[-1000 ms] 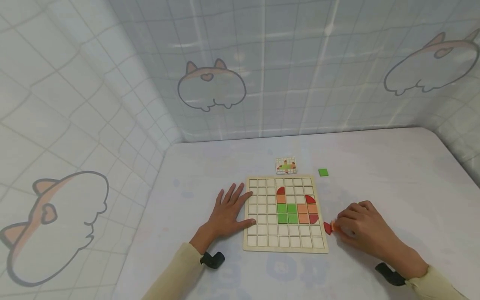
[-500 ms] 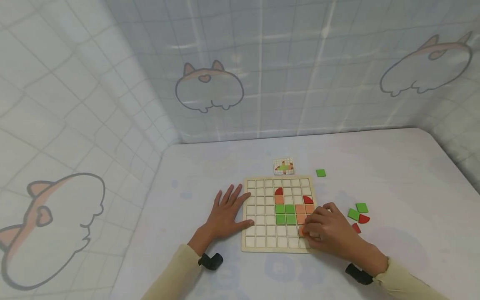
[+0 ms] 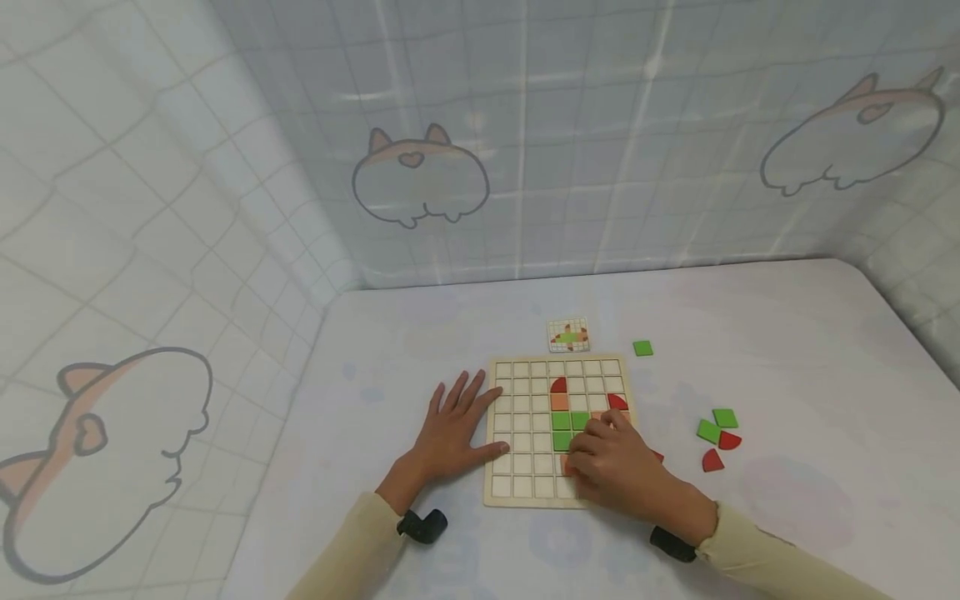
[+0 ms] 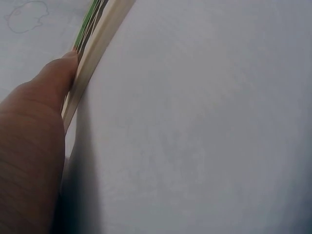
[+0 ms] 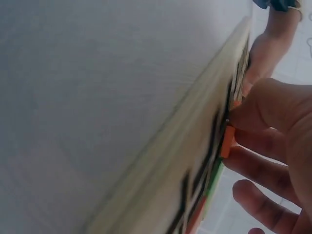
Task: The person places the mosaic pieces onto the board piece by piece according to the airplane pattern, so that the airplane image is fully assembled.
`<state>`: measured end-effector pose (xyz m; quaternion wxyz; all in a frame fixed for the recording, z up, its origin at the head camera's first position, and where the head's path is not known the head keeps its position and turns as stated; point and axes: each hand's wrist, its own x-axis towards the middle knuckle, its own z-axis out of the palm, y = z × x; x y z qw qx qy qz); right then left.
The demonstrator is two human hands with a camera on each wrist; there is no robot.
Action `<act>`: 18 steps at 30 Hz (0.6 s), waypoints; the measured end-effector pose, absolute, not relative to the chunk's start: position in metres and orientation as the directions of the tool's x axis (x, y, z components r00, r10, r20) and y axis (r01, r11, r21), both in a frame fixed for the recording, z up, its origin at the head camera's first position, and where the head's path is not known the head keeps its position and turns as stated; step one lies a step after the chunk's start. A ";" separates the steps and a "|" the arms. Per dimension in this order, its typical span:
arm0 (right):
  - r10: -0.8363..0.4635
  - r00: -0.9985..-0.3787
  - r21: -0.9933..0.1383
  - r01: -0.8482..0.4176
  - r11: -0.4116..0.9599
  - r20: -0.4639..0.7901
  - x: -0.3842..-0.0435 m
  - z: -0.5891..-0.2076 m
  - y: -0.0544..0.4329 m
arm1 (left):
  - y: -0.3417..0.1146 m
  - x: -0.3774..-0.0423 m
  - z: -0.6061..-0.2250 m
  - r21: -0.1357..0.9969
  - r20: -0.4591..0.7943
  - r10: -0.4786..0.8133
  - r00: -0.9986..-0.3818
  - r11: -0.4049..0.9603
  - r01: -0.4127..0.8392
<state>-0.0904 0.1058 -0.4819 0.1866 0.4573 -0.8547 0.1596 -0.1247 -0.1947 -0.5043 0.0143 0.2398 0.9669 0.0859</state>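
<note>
My left hand [image 3: 453, 433] lies with spread fingers at the left edge of the wooden grid board [image 3: 521, 460]. In the left wrist view its thumb [image 4: 61, 73] touches the board's edge. Over the lower middle of the board, my right hand [image 3: 618, 467] pinches an orange square tile [image 5: 227, 141]. Another bit of orange [image 5: 237, 104] shows by the thumb tip; whether it is a separate tile is unclear. Green square tiles [image 3: 562, 421], an orange tile [image 3: 559, 402] and red quarter-circle tiles [image 3: 558, 385] sit in the grid. The right hand hides several cells.
A small pattern card [image 3: 567, 335] lies behind the board. One green tile [image 3: 642, 348] is right of the card. Further right lie two green tiles [image 3: 707, 431] and two red quarter-circles [image 3: 712, 460]. Another red piece [image 3: 657, 456] peeks out beside the right hand.
My right hand has moved left from beside the board to its lower middle, carrying the orange tile. Loose tiles on the right have come into sight. The left hand stays put.
</note>
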 end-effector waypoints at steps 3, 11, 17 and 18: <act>-0.714 -0.547 -0.141 -0.826 0.546 0.437 -0.091 -0.483 0.105 | -0.195 -0.125 -0.505 0.170 0.019 0.466 -0.885 0.870 0.462; -0.662 -0.617 -0.232 -0.782 0.579 0.426 -0.088 -0.483 0.106 | -0.195 -0.125 -0.506 0.169 0.014 0.464 -0.886 0.872 0.460; -0.668 -0.608 -0.212 -0.786 0.580 0.429 -0.088 -0.481 0.102 | -0.195 -0.125 -0.505 0.165 -0.008 0.461 -0.887 0.876 0.454; -0.674 -0.604 -0.207 -0.790 0.577 0.426 -0.089 -0.480 0.102 | -0.195 -0.125 -0.505 0.163 -0.009 0.462 -0.887 0.876 0.454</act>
